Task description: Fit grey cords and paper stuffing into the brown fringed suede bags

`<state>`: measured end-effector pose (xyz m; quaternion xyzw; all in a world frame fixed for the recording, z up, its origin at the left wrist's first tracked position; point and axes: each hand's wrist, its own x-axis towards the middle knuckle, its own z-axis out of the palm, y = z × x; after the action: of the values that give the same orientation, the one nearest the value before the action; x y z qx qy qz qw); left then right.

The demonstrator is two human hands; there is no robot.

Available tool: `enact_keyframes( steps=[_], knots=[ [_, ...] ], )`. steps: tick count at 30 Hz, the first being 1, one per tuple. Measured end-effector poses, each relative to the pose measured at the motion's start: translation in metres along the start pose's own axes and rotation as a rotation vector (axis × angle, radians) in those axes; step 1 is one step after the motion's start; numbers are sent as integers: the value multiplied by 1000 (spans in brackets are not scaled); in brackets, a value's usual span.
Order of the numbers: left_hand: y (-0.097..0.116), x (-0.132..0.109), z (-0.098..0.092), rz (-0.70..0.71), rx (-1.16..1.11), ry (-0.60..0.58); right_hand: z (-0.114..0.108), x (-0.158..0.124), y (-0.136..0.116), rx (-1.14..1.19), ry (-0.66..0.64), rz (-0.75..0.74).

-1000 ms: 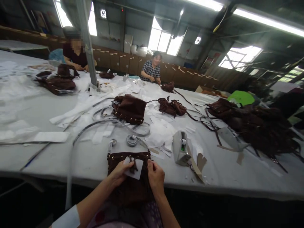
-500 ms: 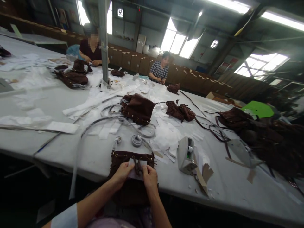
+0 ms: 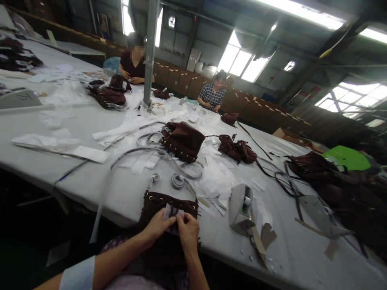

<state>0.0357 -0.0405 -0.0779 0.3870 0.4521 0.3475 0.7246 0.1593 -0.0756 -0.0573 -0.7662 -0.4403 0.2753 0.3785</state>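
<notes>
The dark brown bag (image 3: 152, 207) is at the near edge of the counter (image 3: 290, 237), in front of the person's body; its lower part goes into shadow, so its bottom is hard to make out. The left hand (image 3: 160, 226) and the right hand (image 3: 188, 231) both pinch the white paper (image 3: 167, 212) at the front of this bag, around a dark cord (image 3: 174, 210). The fingers cover much of the paper, and I cannot tell if they grip the cord also. Gold eyelets run along the bag's upper edge, but the hands make an exact count difficult.

At the right, a pile of dark brown goods (image 3: 359, 209) is cut off by the picture border, and its pieces cannot be separated by eye. Just beyond the held bag are two small wrapped coils (image 3: 177, 181), and farther one more brown bag (image 3: 186, 141). There is one tape dispenser (image 3: 240, 209), to the right of the hands. Two co-workers (image 3: 211, 94) sit across the counter, one partly behind a metal post (image 3: 150, 52).

A grey box (image 3: 19, 98) at the left bears a dark mark, which is too blurred to read.
</notes>
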Motion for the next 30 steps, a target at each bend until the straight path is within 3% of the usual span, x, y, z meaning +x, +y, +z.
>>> enact_keyframes(
  steps=[5,11,15,18,25,30],
  knots=[
    [-8,1,2,60,155,65,8,-8,4,-27,97,-108],
    [-4,2,3,150,304,173,1,-14,4,14,72,-27],
    [6,-1,-1,169,334,105,3,-16,-3,6,94,-24],
    [9,-3,-6,187,363,129,9,-15,-12,5,82,-53],
    [-8,-12,-15,161,328,249,22,-15,-19,-16,22,-78],
    [-14,-13,-22,194,292,218,25,-15,-16,6,27,-73]
  ],
)
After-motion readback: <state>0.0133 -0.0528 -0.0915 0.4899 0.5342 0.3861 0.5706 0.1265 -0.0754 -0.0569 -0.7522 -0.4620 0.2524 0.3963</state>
